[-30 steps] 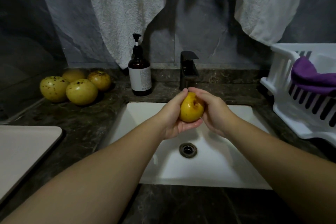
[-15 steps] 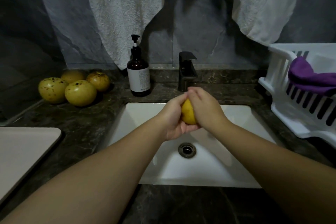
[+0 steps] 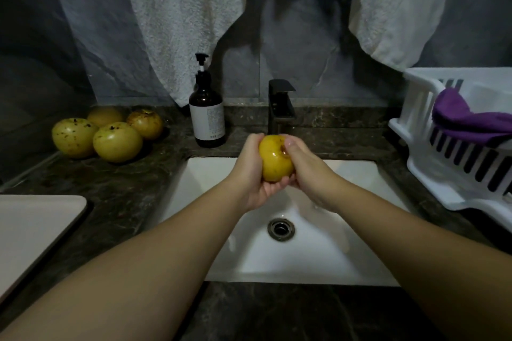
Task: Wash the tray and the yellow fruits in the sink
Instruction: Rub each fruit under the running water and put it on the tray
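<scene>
A wet yellow fruit (image 3: 274, 159) is held over the white sink (image 3: 346, 257), just below the black tap (image 3: 279, 108). My left hand (image 3: 250, 171) cups it from the left and underneath. My right hand (image 3: 307, 171) grips it from the right, with the thumb on the fruit's dark stem hollow. Several more yellow fruits (image 3: 116, 141), speckled brown, lie on the dark counter at the back left. The pale tray (image 3: 30, 227) lies on the counter at the left edge.
A brown pump bottle (image 3: 207, 116) stands left of the tap. A white dish rack (image 3: 454, 152) holding a purple cloth (image 3: 468, 119) sits at the right. White towels (image 3: 177, 16) hang on the wall behind. The drain (image 3: 280, 229) is under my hands.
My right hand has slid back off the top of the fruit to its right side, so more of the fruit shows. Both hands stay over the sink under the tap.
</scene>
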